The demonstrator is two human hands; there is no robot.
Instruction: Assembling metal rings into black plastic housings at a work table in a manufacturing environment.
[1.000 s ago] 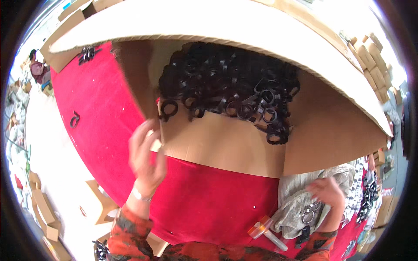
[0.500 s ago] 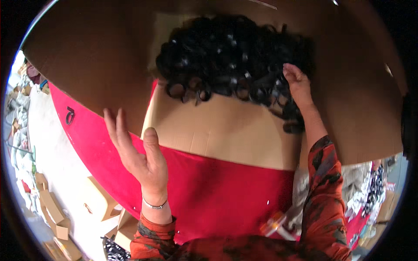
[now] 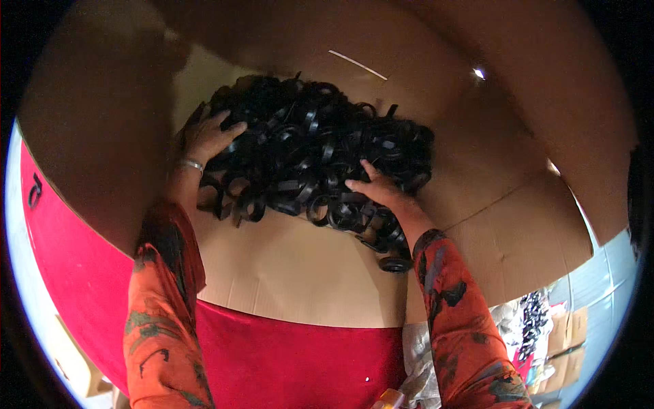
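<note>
A large heap of black coiled strips (image 3: 300, 136), shiny and looking like rolled belts, lies inside a big open cardboard box (image 3: 293, 273). At the heap's left edge, my left hand (image 3: 208, 136) rests with its fingers spread over the coils. My right hand (image 3: 378, 187) is at the front right of the heap, thumb and fingers apart, touching or just above the coils. No coil is plainly gripped by either hand. One round coil (image 3: 395, 264) sits at the near right end of the pile, below my right wrist.
The box stands on a red cloth (image 3: 293, 354), its tall brown walls rising left, right and behind. A single black coil (image 3: 34, 191) lies on the cloth at far left. Cartons (image 3: 567, 334) and a dark patterned bundle (image 3: 533, 326) are at the lower right.
My left hand has moved from outside the box into it, onto the heap's left side. My right hand has shifted left and nearer. The whole view has also shifted.
</note>
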